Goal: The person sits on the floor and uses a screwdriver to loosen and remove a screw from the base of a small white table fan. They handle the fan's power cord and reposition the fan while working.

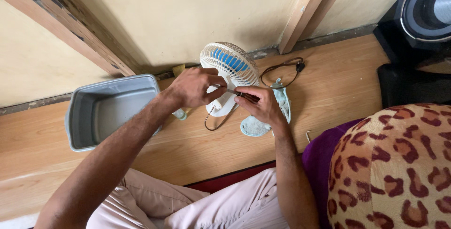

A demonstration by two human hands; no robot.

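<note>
Your left hand (191, 88) grips the back of a small white desk fan (230, 69) standing on the wooden floor, while your right hand (260, 104) pinches a thin screwdriver (235, 93), its tip between both sets of fingers. The grille looks still mounted, so disassembly seems barely begun. A grey tub (75, 116) sits left of your fingers.

fan base: the left hand (192, 88) and right hand (260, 104) are covering the rear of the small white fan (230, 64) at frame centre.
tool: a thin dark tool (242, 94) is showing between the hands, too small to identify.
speaker: the black speaker (423, 13) is running off the upper right edge.
cushion: the spotted cushion (394, 168) is being cut by the lower right corner.
</note>
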